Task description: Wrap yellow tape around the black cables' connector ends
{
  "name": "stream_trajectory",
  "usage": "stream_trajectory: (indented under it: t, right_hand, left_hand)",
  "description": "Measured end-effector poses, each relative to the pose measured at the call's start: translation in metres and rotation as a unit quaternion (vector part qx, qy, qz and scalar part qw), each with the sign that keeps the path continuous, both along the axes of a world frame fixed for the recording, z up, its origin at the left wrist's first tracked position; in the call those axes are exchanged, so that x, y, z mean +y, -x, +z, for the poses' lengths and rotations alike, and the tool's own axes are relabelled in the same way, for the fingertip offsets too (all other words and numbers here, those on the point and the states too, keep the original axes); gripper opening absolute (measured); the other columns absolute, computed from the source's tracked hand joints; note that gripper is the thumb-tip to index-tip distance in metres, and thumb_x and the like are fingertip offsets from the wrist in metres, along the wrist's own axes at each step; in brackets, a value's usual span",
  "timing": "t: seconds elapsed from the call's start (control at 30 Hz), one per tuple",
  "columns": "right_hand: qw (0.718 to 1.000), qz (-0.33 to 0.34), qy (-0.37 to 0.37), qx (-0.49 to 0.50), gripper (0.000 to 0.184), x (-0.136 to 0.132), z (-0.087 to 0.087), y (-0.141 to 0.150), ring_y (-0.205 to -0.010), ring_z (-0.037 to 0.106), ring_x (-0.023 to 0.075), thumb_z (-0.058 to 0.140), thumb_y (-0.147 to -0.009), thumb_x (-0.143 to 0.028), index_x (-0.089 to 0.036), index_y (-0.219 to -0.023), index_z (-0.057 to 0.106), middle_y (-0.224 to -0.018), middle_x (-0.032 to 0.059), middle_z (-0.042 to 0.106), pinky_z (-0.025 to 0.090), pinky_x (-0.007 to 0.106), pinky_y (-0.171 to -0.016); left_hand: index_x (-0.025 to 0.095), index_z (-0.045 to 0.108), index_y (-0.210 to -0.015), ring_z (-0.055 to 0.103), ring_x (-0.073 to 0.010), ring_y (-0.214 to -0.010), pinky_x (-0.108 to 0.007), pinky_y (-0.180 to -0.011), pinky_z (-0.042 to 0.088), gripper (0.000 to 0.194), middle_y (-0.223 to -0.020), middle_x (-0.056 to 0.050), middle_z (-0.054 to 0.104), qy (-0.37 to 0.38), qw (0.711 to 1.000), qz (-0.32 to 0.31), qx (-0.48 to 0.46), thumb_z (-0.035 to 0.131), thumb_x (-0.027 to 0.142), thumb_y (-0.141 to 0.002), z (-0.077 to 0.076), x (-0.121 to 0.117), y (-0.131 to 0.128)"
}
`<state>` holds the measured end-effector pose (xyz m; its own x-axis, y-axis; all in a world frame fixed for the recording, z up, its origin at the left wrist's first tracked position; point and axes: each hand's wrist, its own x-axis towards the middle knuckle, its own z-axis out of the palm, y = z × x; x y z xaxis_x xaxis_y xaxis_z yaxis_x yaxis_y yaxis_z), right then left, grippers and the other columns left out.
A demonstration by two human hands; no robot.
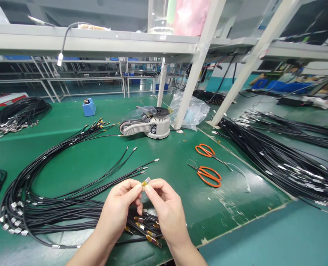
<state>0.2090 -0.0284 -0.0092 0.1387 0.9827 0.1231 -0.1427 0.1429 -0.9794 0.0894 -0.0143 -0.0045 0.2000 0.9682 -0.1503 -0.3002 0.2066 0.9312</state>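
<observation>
Between the fingertips of both hands is a small metal cable connector (146, 181) with amber tape around its base. My left hand (118, 205) pinches it from the left, thumb and forefinger closed. From the other side my right hand (168, 207) presses thumb and forefinger on the taped part. Below the hands, several cable ends (152, 241) wrapped in the same amber tape lie on the green table mat (180, 159). A looped bundle of black cables (61, 214) with silver tips and labels spreads to the left.
A round grey tape dispenser (158, 127) stands ahead. Two orange-handled scissors (209, 176) lie to the right, near the mat's edge. Further right is a thick black cable bundle (274, 159). White posts (198, 66) carry a shelf (97, 40) overhead. A blue block (89, 108) sits at the back left.
</observation>
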Motion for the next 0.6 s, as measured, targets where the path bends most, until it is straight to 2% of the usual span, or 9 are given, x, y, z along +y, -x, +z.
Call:
stream_trajectory:
  t: [0.23, 0.33, 0.4, 0.5, 0.6]
  right_hand:
    - [0.998, 0.059, -0.007, -0.013, 0.013, 0.002, -0.002, -0.013, -0.072, 0.057, 0.0143, 0.066, -0.077, -0.022, -0.019, -0.066, 0.061, -0.071, -0.002, 0.061, 0.045, 0.025, -0.071]
    - [0.997, 0.076, -0.002, 0.0, 0.007, 0.002, -0.003, -0.019, -0.072, 0.057, 0.0141, 0.069, -0.074, -0.021, -0.02, -0.074, 0.062, -0.074, -0.0022, 0.061, 0.046, 0.025, -0.07]
    - [0.994, 0.102, -0.029, -0.007, 0.007, 0.002, -0.006, -0.021, -0.073, 0.058, 0.0146, 0.07, -0.074, -0.021, -0.02, -0.078, 0.064, -0.076, -0.0012, 0.061, 0.046, 0.026, -0.07]
    - [0.985, 0.129, -0.102, -0.046, 0.006, 0.004, -0.01, -0.024, -0.073, 0.057, 0.0158, 0.068, -0.077, -0.024, -0.02, -0.073, 0.067, -0.074, 0.0004, 0.06, 0.046, 0.028, -0.071]
    - [0.983, 0.123, -0.112, -0.073, 0.009, 0.007, -0.009, -0.03, -0.074, 0.058, 0.0167, 0.067, -0.079, -0.026, -0.021, -0.072, 0.068, -0.075, 0.0012, 0.061, 0.046, 0.029, -0.074]
  left_hand:
    - [0.013, 0.058, -0.063, 0.042, -0.0053, -0.038, -0.017, -0.04, 0.035, 0.029, -0.047, 0.006, 0.047, -0.003, 0.993, -0.113, 0.02, 0.069, 0.038, -0.072, 0.003, 0.007, 0.01]
    - [0.013, 0.059, -0.062, 0.043, -0.0056, -0.04, -0.017, -0.042, 0.035, 0.03, -0.047, 0.004, 0.048, -0.005, 0.986, -0.163, 0.026, 0.07, 0.039, -0.071, 0.004, 0.009, 0.014]
    - [0.013, 0.06, -0.061, 0.043, -0.0054, -0.04, -0.018, -0.042, 0.035, 0.031, -0.05, 0.003, 0.051, 0.001, 0.982, -0.19, 0.022, 0.071, 0.04, -0.069, 0.005, 0.009, 0.016]
    - [0.012, 0.06, -0.06, 0.041, -0.005, -0.038, -0.018, -0.04, 0.031, 0.034, -0.047, 0.003, 0.048, 0.02, 0.972, -0.231, 0.018, 0.071, 0.043, -0.067, 0.005, 0.009, 0.018]
    - [0.013, 0.058, -0.061, 0.039, -0.0054, -0.04, -0.019, -0.041, 0.032, 0.034, -0.049, 0.004, 0.047, 0.011, 0.975, -0.219, 0.04, 0.07, 0.044, -0.067, 0.006, 0.009, 0.015]
